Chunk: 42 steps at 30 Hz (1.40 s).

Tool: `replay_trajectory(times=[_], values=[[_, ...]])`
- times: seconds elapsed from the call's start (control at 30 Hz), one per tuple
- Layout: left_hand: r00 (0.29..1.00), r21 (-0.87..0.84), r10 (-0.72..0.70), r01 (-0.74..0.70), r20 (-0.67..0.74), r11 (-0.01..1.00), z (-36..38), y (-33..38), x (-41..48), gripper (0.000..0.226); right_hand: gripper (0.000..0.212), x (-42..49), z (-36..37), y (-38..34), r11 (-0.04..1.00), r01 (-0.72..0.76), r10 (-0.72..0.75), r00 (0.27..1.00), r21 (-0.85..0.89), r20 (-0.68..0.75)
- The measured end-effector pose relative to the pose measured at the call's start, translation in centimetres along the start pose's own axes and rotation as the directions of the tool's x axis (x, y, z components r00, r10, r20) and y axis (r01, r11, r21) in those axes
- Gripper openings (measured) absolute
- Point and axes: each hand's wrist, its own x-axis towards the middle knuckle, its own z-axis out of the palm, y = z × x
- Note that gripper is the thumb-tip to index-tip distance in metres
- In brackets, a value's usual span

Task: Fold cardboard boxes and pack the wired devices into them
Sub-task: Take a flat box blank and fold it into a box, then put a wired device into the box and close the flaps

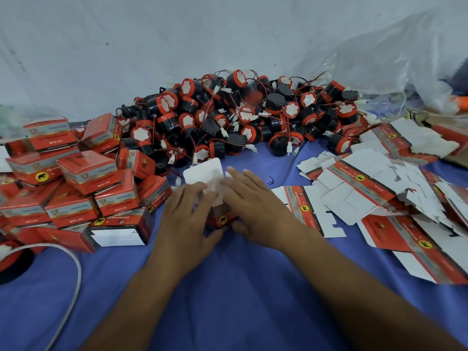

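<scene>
While at blue cloth-covered table (pixel 228 287) backed by pale plastic-sheet wall (pixel 177 34), pressing small red-and-white cardboard box (pixel 221 219) with left hand (pixel 187 214) and right hand (pixel 255 206), both flat and uncurled.

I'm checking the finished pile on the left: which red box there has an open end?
The red box at the pile's front edge, beside the left hand: only its near end shows white flaps.
</scene>
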Motion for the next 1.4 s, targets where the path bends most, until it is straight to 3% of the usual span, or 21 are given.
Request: replay_trajectory(times=[0.13,0.23,0.33,0.43,0.53,0.67,0.77,0.8,0.9,1.0,1.1,1.23,1.33,1.4], values=[[0.981,-0.057,-0.191,0.189,-0.031,0.98,-0.1,0.0,0.1,0.052,0.043,0.4,0.5,0.1,0.964,-0.255,0.259,0.965,-0.075,0.034],[0.965,-0.258,-0.254,0.26,0.056,0.93,0.2,0.3,-0.2,0.038,0.033,0.6,0.8,-0.2,0.951,-0.31,0.31,0.949,-0.016,0.065],[0.908,-0.511,-0.396,0.407,0.136,0.757,0.5,-0.1,-0.1,0.021,0.043,0.0,0.9,0.0,0.95,-0.298,0.295,0.954,0.096,0.046],[0.856,-0.6,-0.446,0.506,0.262,0.62,0.6,-0.6,-0.2,0.02,0.059,-0.5,0.9,0.3,0.918,-0.319,0.332,0.943,0.237,-0.014],[0.853,-0.573,-0.427,0.52,0.301,0.634,0.7,-0.6,-0.3,0.021,0.041,1.1,1.6,3.2,0.802,-0.447,0.471,0.881,0.396,0.041],[0.875,-0.567,-0.406,0.481,0.263,0.669,0.8,-0.4,-0.2,0.026,0.028,4.2,3.2,11.5,0.703,-0.566,0.682,0.708,0.43,-0.183],[0.877,-0.551,-0.414,0.478,0.246,0.684,1.0,-0.5,-0.3,0.03,0.023,5.6,3.9,16.2,0.623,-0.654,0.739,0.672,0.43,-0.049],[0.88,-0.551,-0.412,0.471,0.236,0.689,1.1,-0.6,-0.3,0.032,0.02,5.9,3.9,16.7,0.618,-0.64,0.73,0.682,0.456,-0.032],[0.891,-0.563,-0.393,0.449,0.226,0.694,1.2,-0.7,-0.3,0.036,0.023,6.1,3.9,17.0,0.646,-0.582,0.738,0.642,0.494,-0.209],[0.891,-0.577,-0.39,0.449,0.232,0.683,1.3,-0.8,-0.2,0.039,0.029,5.5,3.4,15.6,0.571,-0.629,0.789,0.599,0.527,-0.139],[0.897,-0.596,-0.383,0.434,0.218,0.675,1.4,-0.9,-0.3,0.037,0.031,4.3,2.0,12.2,0.512,-0.579,0.76,0.65,0.635,-0.019],[0.9,-0.581,-0.383,0.428,0.207,0.692,1.4,-0.9,-0.4,0.035,0.023,1.4,-2.3,7.2,0.561,-0.367,0.654,0.746,0.742,-0.125],[0.899,-0.58,-0.383,0.433,0.215,0.69,1.1,-0.6,-0.4,0.039,0.031,-0.7,-5.0,5.0,0.403,-0.152,0.671,0.719,0.903,-0.179],[0.898,-0.584,-0.385,0.432,0.212,0.687,1.0,-0.5,-0.4,0.04,0.039,-1.7,-5.5,4.5,0.208,-0.003,0.685,0.714,0.978,-0.144]])
